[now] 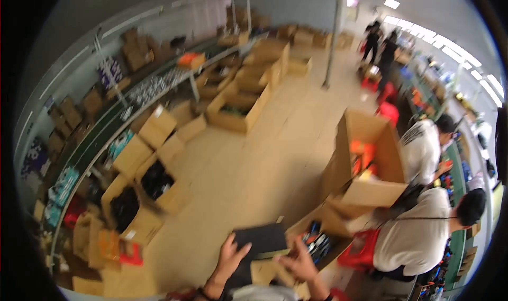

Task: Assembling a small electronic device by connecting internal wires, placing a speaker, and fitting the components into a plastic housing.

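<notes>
A flat black box-like panel [260,238] is held out in front of me at the lower middle. My left hand [230,257] grips its left side, thumb on top. Just off its lower right corner is my right hand [300,263], fingers curled and thumb pointing left; what they pinch, if anything, is too blurred to make out. Beneath the panel show pale cardboard [264,273] and a dark surface. Right beside my right hand stands an open carton [338,243] with blue, black and orange items in it.
A tall carton [378,192] with orange things stands at right. Two people in white shirts [415,229] sit by a green conveyor [456,182], one near a red stool [360,248]. Open cartons with black bags [124,208] lie left. A pole [333,41] rises farther off.
</notes>
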The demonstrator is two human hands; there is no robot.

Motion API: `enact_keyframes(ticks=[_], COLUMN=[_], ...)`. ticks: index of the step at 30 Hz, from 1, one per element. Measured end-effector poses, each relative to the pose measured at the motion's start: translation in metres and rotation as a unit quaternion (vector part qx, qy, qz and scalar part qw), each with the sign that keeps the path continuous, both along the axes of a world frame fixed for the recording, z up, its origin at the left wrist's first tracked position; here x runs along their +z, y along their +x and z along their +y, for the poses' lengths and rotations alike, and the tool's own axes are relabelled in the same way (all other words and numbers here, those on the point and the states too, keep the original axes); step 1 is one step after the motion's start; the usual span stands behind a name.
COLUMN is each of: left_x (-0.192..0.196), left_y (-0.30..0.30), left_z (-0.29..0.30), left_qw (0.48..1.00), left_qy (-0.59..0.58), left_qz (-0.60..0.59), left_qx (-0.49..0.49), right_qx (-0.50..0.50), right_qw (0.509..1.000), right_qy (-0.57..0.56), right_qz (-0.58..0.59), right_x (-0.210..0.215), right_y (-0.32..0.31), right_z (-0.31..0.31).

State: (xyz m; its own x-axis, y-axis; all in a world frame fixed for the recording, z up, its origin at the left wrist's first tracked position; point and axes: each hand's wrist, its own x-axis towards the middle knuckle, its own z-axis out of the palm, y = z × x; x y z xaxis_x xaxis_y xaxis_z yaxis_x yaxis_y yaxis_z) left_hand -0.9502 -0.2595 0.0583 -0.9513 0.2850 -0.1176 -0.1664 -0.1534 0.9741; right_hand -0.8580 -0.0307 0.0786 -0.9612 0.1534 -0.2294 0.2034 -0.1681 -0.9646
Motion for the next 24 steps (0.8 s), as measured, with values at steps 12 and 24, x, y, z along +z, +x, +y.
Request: enact_keyframes(ticks=[12, 24], left_x=[0.032, 0.012], left_y=[-0.329, -0.551], left_z=[0.02, 0.191], left_qw=[0.987, 0.965], left_qy=[-0.024, 0.018], left_qz=[-0.044, -0.047], left_qx=[-0.15, -0.258], right_qx=[-0.202, -0.351], right_qw=[0.974, 0.931], right_qy=[-0.104, -0.095], right_qz=[0.009, -0.008], right_x=[-0.018, -0.027], right_y=[-0.305, -0.49], right_z=[-0.017, 0.11])
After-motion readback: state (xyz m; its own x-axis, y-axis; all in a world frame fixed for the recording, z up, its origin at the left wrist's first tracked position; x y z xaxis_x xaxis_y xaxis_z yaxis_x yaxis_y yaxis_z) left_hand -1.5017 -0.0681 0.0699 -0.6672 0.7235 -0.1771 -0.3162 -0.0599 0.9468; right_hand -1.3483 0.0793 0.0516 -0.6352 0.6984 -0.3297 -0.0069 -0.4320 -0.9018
